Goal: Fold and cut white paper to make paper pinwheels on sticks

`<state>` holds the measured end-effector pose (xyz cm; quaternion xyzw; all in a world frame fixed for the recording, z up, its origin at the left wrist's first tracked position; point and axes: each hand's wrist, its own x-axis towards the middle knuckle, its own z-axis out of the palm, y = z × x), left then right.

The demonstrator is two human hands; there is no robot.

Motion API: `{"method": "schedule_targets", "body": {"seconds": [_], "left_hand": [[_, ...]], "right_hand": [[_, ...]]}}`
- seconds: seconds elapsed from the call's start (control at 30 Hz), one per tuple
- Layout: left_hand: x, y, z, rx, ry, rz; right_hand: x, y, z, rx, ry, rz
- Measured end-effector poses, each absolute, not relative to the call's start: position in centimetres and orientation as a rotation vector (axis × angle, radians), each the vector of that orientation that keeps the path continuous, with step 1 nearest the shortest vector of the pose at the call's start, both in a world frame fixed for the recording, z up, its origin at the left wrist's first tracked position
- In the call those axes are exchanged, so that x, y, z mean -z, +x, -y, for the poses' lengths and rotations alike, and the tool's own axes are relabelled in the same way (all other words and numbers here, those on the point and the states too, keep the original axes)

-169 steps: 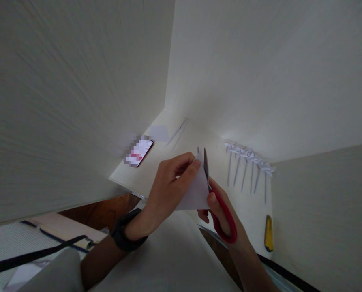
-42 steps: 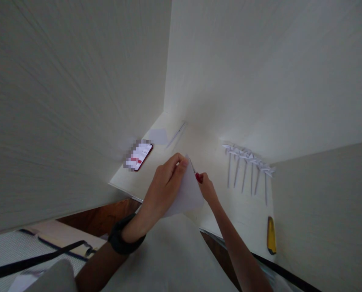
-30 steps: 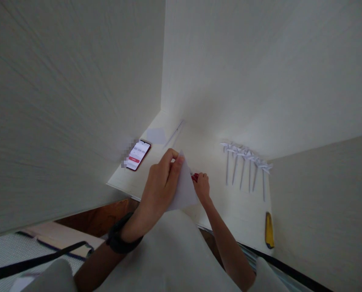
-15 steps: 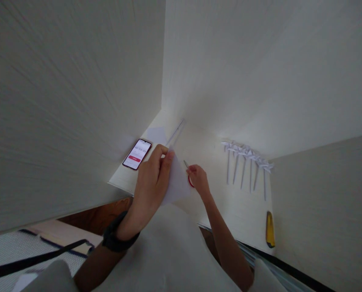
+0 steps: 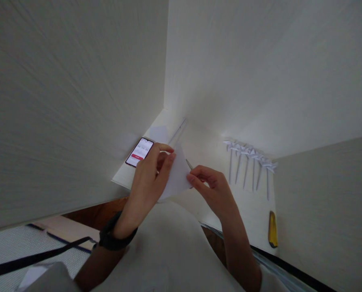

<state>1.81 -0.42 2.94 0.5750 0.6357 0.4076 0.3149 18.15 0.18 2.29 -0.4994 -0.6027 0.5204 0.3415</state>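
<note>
Head view shows your left hand [image 5: 148,178] pinching the upper corner of a folded white paper [image 5: 177,178], held above the front edge of the desk [image 5: 247,211]. Your right hand [image 5: 214,188] grips the paper's right edge between thumb and fingers. A thin metal tip, probably the scissors [image 5: 189,164], shows just behind the paper beside the right fingers; I cannot tell if it lies on the desk or is touched.

The paper is thin, matte and limp, folded to a pointed shape, so a strong pull between both hands may tear or crease it. The sharp tip so near could prick your fingers.

On the smooth pale desk lie a glossy phone [image 5: 139,151], a row of slim paper pinwheels [image 5: 250,162] and a yellow cutter [image 5: 272,234].
</note>
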Motion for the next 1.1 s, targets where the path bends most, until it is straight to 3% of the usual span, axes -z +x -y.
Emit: {"method": "schedule_targets", "body": {"seconds": [0.57, 1.1], "left_hand": [[-1.7, 1.8, 2.3, -1.006, 1.616, -1.397], [-3.5, 1.5, 2.6, -1.099, 1.027, -1.195]], "right_hand": [[-2.3, 17.9, 0.7, -1.000, -1.431, 1.416], [-1.2, 18.0, 0.8, -1.176, -0.994, 1.230]]}}
